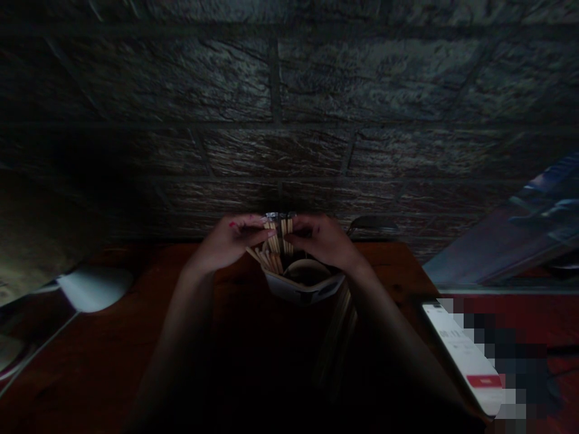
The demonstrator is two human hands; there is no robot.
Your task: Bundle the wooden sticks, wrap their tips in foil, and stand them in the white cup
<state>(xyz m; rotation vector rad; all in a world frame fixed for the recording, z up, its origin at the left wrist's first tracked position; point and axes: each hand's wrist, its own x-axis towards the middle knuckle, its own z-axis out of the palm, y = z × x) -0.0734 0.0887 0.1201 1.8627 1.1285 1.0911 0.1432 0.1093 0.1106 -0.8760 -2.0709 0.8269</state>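
Observation:
In the dim head view, my left hand (237, 238) pinches a small bundle of pale wooden sticks (272, 241), probably chopsticks. My right hand (319, 238) is closed on a similar bundle of sticks (287, 238) beside it. Both bundles stand roughly upright, and a shiny clear wrapping (272, 216) shows at their upper ends. Just below my hands is a white open container (289, 288). More wooden sticks (266, 259) lean out of its left side, and a round-edged thing I cannot make out sits inside. The lower ends of the held sticks are partly hidden.
Everything rests on a brown wooden table (163, 289) against a dark brick-patterned wall (235, 150). Thin sticks (337, 337) lie in shadow nearer me. A lit phone (461, 361) is at the right edge, and a pale rounded object (94, 289) at left.

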